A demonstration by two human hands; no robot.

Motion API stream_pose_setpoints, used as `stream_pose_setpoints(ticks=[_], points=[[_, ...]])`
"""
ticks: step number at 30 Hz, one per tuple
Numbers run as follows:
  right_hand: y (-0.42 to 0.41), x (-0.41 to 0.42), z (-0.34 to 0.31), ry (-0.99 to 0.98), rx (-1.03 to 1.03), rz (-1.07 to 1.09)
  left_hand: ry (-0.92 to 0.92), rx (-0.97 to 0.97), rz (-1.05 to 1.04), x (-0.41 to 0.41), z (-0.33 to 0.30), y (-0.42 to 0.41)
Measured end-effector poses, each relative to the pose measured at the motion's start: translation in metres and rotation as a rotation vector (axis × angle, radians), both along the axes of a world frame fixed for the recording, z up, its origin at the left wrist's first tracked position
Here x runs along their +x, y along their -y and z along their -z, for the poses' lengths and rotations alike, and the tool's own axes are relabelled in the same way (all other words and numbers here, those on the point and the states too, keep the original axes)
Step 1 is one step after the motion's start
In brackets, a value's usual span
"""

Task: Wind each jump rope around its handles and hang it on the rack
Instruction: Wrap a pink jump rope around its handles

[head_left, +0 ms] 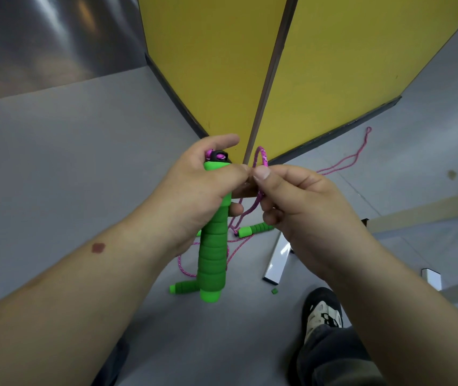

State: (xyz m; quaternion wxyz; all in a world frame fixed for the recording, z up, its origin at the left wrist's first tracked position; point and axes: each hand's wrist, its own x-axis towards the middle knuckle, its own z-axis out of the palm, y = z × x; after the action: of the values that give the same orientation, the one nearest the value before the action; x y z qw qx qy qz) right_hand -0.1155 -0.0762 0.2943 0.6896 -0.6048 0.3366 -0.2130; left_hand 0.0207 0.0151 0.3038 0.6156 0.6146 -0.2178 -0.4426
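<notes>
I see my left hand clamped on the ribbed green foam handles, hanging toward 6 o'clock; my right hand pinches the pink braided rope at 3 o'clock

L hand curled gripping, R hand pinching, both forearms raised.

1. I hold green foam handles upright, black caps with pink cord ends on top.
2. Their pink cord loops up beside them.
3. Another green-handled rope lies tangled on the floor.
</notes>
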Motion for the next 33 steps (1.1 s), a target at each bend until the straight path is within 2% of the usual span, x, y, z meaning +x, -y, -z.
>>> stream_pose_setpoints(ticks=[5, 7, 12, 15, 17, 20, 23, 25, 27, 31, 33], points=[[0.007, 0.001, -0.004, 0.056, 0.132, 0.148, 0.092, 0.030, 0.157, -0.006, 0.003, -0.004], [0.009, 0.001, -0.004, 0.042, 0.125, 0.145, 0.122, -0.002, 0.149, -0.011, 0.003, -0.003], [0.004, 0.000, -0.001, -0.057, 0.127, -0.065, -0.035, -0.135, -0.120, -0.002, 0.000, 0.001], [0.000, -0.001, -0.003, -0.167, -0.021, -0.216, -0.102, -0.160, -0.229, 0.003, 0.001, 0.002], [-0.001, -0.001, -0.003, -0.179, -0.087, -0.213, -0.062, -0.133, -0.251, 0.003, 0.004, 0.002], [0.001, -0.001, -0.002, -0.090, -0.050, -0.109, 0.033, -0.049, -0.183, 0.002, 0.005, 0.000], [0.007, -0.002, -0.002, -0.003, 0.012, 0.005, 0.093, 0.015, 0.031, -0.006, 0.005, -0.001], [0.010, -0.002, -0.001, -0.009, 0.017, 0.045, 0.145, 0.023, 0.137, -0.012, 0.006, -0.001], [0.009, -0.001, 0.000, -0.039, 0.035, 0.049, 0.164, -0.005, 0.122, -0.015, 0.006, 0.000], [0.004, 0.002, -0.004, -0.071, 0.156, -0.103, -0.001, -0.124, -0.056, -0.006, 0.001, 0.001], [0.002, 0.000, -0.006, -0.128, 0.079, -0.250, -0.084, -0.157, -0.139, 0.001, -0.001, 0.001]])
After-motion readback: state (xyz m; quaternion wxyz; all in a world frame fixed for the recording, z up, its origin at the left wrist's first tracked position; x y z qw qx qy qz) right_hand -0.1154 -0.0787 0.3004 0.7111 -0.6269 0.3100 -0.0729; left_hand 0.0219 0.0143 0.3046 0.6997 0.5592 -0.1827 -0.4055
